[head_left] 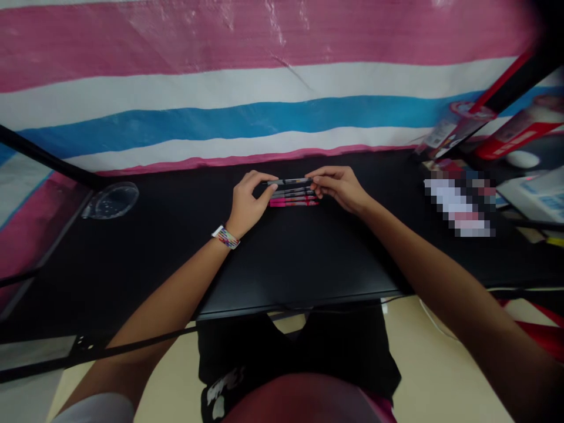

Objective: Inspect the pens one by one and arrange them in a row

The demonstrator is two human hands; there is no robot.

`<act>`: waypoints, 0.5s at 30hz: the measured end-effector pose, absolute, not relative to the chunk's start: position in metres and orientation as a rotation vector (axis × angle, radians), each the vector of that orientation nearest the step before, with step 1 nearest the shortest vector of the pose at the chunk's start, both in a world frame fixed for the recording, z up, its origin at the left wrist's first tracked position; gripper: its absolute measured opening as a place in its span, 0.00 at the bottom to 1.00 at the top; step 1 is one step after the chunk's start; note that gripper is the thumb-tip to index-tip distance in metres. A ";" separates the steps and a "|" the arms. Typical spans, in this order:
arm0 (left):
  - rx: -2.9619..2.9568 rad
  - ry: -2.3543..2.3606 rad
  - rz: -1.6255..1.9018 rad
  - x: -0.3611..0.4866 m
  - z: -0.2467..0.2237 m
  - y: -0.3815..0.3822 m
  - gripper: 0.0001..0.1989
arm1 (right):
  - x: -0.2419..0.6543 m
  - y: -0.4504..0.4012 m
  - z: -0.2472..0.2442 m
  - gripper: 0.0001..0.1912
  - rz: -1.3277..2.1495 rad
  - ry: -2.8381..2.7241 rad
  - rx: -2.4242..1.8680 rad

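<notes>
Dark pen: the one between both hands (288, 181); it's on the far side of the little bunch, roughly midway along the tabletop's far edge; can't tell if it's lifted or resting
Left hand (251, 200): thumb and index pinched on the pen's left end
Right hand (337, 187): thumb and index pinched on the other end
Grey pens (296, 192): lined up just nearer the front edge, tips kinda uneven
Pink pens (293, 202): front of the row, touching or nearly so
Tabletop (286, 258): looks smooth, so I'd guess round barrels could roll toward the front edge if a knuckle bumps the row; uneven fingertip pressure could also twist the dark pen crooked
Clear plastic dish (112, 201): far left corner, well apart; unlikely to get knocked
</notes>
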State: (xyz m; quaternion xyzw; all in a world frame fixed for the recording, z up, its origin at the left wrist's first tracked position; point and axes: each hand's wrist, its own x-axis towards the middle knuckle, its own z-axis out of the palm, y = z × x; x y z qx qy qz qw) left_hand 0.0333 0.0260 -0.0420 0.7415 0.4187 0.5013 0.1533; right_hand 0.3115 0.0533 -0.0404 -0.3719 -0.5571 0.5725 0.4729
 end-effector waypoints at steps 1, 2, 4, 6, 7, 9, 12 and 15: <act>2.124 1.200 1.435 0.033 -0.043 0.026 0.08 | 0.310 0.053 -0.042 0.16 1.403 -1.349 -0.906; 2.123 1.201 1.430 0.033 -0.043 0.026 0.08 | 0.309 0.053 -0.044 0.17 1.396 -1.339 -0.902; 2.120 1.211 1.415 0.032 -0.043 0.027 0.09 | 0.308 0.054 -0.047 0.18 1.369 -1.331 -0.891; 2.113 1.226 1.402 0.031 -0.043 0.027 0.09 | 0.308 0.055 -0.051 0.18 1.340 -1.336 -0.878; 2.111 1.231 1.397 0.031 -0.043 0.027 0.09 | 0.308 0.056 -0.052 0.18 1.328 -1.340 -0.873; 2.093 1.243 1.391 0.031 -0.044 0.027 0.14 | 0.308 0.057 -0.055 0.17 1.311 -1.351 -0.870; 2.007 1.270 1.400 0.032 -0.044 0.028 0.29 | 0.306 0.057 -0.057 0.16 1.300 -1.376 -0.885; 1.943 1.253 1.418 0.032 -0.044 0.029 0.32 | 0.304 0.055 -0.056 0.16 1.309 -1.368 -0.886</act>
